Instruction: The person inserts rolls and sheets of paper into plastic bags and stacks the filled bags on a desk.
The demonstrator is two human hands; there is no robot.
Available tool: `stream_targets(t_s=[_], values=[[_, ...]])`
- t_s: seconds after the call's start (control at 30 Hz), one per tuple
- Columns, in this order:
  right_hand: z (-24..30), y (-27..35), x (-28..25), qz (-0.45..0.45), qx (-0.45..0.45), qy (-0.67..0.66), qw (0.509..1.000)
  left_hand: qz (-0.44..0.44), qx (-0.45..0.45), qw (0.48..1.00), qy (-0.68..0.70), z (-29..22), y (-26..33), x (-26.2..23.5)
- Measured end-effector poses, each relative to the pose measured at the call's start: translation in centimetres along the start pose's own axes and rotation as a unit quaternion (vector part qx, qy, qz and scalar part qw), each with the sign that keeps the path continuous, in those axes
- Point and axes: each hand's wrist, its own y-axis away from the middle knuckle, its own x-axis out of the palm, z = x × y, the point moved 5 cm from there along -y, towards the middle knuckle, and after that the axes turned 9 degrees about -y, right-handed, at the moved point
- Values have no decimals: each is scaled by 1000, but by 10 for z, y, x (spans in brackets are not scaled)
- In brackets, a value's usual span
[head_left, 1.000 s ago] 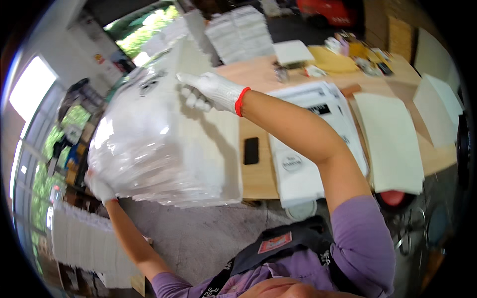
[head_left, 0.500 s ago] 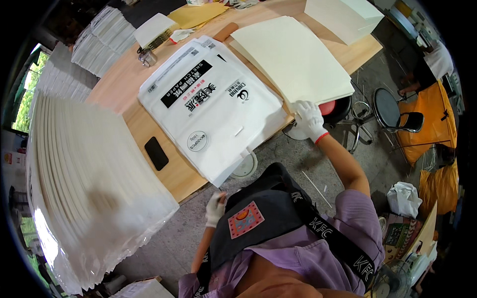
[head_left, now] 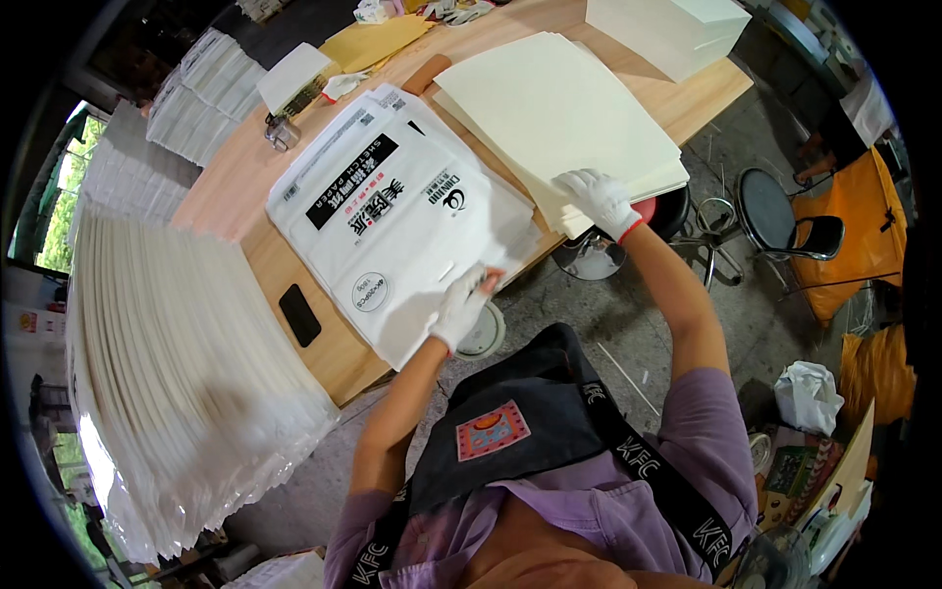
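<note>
Head view: close work at the near edge of the bench (head_left: 231,182)

Nearest is a dark apron (head_left: 554,383) with a bright square patch (head_left: 494,430), worn over a purple shirt. Just beyond it, the left hand (head_left: 463,304), in a white glove with some fingertips bare, is at the near edge of a pile of white printed plastic packs (head_left: 402,216). Its fingers are bent and its grip looks narrow; whether it pinches anything, I cannot tell. The right hand (head_left: 599,201), also gloved in white, lies over the near corner of a stack of cream paper (head_left: 569,108), fingers reaching across the top (the thumb is hidden, so I cannot tell if its grip closes on any sheets). That stack lies on the bench to the right of the packs, its near corner at the bench edge.

A round pale lid (head_left: 479,332) shows below the left glove. Left of the packs lies a black phone (head_left: 300,314), and left of that rises a tall stack of white sheets in clear wrap (head_left: 186,363). Farther back on the bench are a metal cup (head_left: 282,133), a folded white card (head_left: 672,39) and yellow paper (head_left: 373,41). Beyond the bench stand more white stacks (head_left: 201,98).
</note>
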Motion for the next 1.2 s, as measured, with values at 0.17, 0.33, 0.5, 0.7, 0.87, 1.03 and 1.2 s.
stream_targets(t_s=[0.17,0.33,0.5,0.7,0.87,1.03,1.2], values=[[3,-26,-37,54,0,-21,998,46,-145,932,330,-3,-103,22],[133,4,-111,199,-31,-119,972,-5,-199,893,403,-1,-123,8],[47,76,-67,65,265,-434,859,17,-225,951,210,14,-58,-47],[0,96,-11,2,430,-800,419,107,-30,963,-247,35,-59,-77],[41,41,-43,10,302,-544,783,-9,-26,944,-330,-77,-45,66],[43,41,-43,129,385,-314,858,-31,56,952,-298,-76,-33,82],[72,31,-79,106,289,-330,893,-205,-91,943,-247,58,-10,-29]])
